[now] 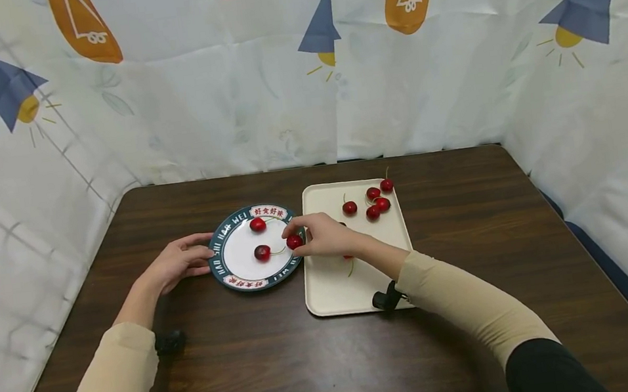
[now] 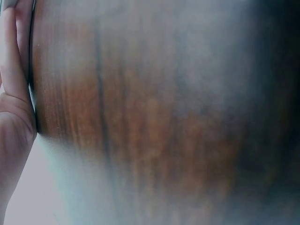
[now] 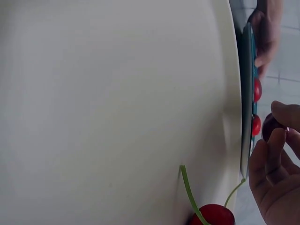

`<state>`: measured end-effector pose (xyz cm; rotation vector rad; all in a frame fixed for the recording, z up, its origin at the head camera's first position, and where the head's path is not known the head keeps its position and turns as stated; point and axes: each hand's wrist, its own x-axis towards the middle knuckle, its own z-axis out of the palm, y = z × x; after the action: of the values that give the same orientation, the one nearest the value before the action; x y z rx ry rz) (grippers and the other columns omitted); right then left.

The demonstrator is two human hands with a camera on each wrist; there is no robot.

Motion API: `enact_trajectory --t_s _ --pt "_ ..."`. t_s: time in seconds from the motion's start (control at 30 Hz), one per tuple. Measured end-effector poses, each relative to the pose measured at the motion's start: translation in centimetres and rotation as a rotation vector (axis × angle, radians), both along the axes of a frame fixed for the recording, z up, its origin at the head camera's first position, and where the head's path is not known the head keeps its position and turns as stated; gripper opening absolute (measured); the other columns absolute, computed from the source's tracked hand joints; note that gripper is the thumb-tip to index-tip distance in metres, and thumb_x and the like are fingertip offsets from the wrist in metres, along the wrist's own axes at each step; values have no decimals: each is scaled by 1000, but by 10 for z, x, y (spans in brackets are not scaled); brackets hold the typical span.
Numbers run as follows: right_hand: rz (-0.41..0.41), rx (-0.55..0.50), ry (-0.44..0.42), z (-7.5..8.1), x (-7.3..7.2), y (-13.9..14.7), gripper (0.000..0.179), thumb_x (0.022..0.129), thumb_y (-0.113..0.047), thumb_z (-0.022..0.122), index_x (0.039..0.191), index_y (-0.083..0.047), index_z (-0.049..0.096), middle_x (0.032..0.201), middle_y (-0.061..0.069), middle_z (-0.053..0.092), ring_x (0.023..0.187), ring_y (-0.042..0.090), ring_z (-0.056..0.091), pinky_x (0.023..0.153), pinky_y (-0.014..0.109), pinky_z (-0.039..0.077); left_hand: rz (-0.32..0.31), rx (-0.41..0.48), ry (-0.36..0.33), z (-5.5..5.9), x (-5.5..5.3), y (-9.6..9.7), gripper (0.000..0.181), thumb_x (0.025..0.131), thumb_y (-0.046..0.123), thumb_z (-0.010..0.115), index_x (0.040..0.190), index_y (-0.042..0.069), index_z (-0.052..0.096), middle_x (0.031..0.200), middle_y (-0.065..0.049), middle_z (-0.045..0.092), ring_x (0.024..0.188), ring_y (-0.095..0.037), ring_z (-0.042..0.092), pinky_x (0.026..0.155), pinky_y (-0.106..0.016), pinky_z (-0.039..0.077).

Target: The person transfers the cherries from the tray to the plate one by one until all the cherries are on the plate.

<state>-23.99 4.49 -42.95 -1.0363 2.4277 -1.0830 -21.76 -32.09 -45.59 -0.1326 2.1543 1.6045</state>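
Note:
My right hand (image 1: pixel 327 234) pinches a dark red cherry (image 1: pixel 293 242) between thumb and fingers, over the right rim of a round plate (image 1: pixel 239 259). That plate is white with a lettered dark teal rim. Two stemmed cherries lie on it, an upper cherry (image 1: pixel 257 224) and a lower cherry (image 1: pixel 262 252). At the plate's left rim, my left hand (image 1: pixel 182 263) touches the edge with extended fingers. In the right wrist view, the held cherry (image 3: pixel 271 126) shows between the fingertips, beside the plate's edge (image 3: pixel 246 93).
A cream tray (image 1: pixel 333 293) lies right of the plate, partly under my right forearm. Several cherries (image 1: pixel 375 204) sit in its upper right part; others are partly hidden by my right hand. The brown wooden table (image 1: pixel 289 371) meets a patterned curtain (image 1: pixel 255 111) at its back.

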Motion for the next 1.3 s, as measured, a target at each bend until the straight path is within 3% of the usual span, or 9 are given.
enact_trajectory --t_s 0.37,0.77,1.3 --pt "9 -2 -6 3 -1 6 40 88 -14 81 126 -7 68 120 6 68 64 13 59 67 26 50 -2 15 4 4 2 2 67 102 19 66 159 4 35 132 -19 51 93 -17 66 87 -32 60" --pt "-83 -46 -37 9 -6 36 35 90 -12 77 123 -5 69 115 8 69 63 19 55 58 29 47 -2 9 7 6 3 3 67 102 19 66 159 4 34 131 -19 51 93 -17 66 87 -31 59" --pt "-127 -15 -42 4 -5 79 33 92 -13 76 123 -4 69 111 7 71 71 20 57 67 30 51 8 7 3 0 1 1 66 102 19 65 159 5 34 124 -14 55 91 -18 65 87 -32 60"
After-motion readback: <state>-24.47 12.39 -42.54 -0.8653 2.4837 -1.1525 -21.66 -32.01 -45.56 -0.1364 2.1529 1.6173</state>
